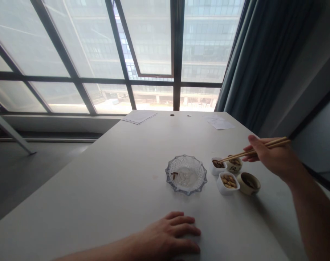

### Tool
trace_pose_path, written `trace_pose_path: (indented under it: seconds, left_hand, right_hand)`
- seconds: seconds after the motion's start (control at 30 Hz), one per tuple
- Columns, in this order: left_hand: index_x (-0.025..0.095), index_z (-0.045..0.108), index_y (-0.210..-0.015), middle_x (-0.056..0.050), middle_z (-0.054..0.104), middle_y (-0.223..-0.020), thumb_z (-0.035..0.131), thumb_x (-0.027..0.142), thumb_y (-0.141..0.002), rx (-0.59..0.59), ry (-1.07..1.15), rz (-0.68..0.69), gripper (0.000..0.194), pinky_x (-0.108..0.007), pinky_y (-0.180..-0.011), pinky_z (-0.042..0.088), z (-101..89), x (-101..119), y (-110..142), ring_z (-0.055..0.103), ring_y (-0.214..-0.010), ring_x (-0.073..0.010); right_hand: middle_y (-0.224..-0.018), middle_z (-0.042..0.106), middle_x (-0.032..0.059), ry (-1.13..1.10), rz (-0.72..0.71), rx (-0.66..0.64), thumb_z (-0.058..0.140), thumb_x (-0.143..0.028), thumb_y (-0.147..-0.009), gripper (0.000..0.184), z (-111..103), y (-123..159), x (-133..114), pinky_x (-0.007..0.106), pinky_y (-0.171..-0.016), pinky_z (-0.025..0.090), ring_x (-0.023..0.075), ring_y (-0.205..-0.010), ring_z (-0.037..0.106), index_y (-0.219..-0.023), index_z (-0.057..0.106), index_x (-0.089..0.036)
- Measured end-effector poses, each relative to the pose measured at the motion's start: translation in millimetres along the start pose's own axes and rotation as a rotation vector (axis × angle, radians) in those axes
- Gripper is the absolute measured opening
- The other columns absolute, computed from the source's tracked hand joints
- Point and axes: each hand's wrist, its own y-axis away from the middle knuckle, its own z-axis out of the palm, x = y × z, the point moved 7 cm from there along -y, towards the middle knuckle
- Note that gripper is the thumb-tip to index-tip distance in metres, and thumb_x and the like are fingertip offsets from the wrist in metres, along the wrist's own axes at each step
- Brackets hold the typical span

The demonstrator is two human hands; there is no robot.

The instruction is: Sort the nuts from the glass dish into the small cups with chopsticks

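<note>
Chopsticks (232, 156), light and slick, pinched high in the right hand (273, 159), tips over a white tub (216, 168); left hand (167, 233) flat, empty.

Chopsticks (253, 150): smooth pale wood; dish (200, 168): glossy cut glass; cup (242, 187): glazed ceramic; desk (99, 188): matt, smooth white; curtain (263, 65): dull cloth; sheets (139, 116): matt paper.

Lighting: bright daylight, entering through the window (107, 43), its panes partly washed out. Table (99, 181): pale, evenly lit, faint glare at the far end. Shadow (268, 217): soft, beside the right forearm (312, 217). Curtain (263, 54): dim. Edges: wide-angle bending. Overall focus: slightly soft.
</note>
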Motion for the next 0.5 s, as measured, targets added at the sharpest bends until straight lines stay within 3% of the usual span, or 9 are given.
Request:
trace_pose_path:
  seconds: [0.13,0.5]
  left_hand:
    - [0.029,0.064,-0.143,-0.007,0.061,-0.156,0.048,0.029,-0.115,0.023,-0.001,0.011,0.032,-0.045,-0.13,0.033,-1.6,1,0,0.051,-0.151,-0.028]
    - [0.028,0.064,-0.141,-0.008,0.061,-0.155,0.052,0.032,-0.113,0.014,0.006,0.006,0.031,-0.046,-0.13,0.033,-0.2,1,0,0.05,-0.151,-0.029]
  right_hand:
    - [-0.067,0.078,0.0178,-0.011,0.047,-0.085,0.083,-0.064,-0.085,0.049,13,-2,4,0.032,-0.051,0.066,0.0306,-0.057,0.079,-0.071,0.078,-0.017]
    - [-0.07,0.079,0.0162,-0.01,-0.064,-0.044,0.084,-0.063,-0.085,0.043,10,1,-7,0.029,-0.046,0.065,0.0287,-0.053,0.078,-0.073,0.08,-0.021]
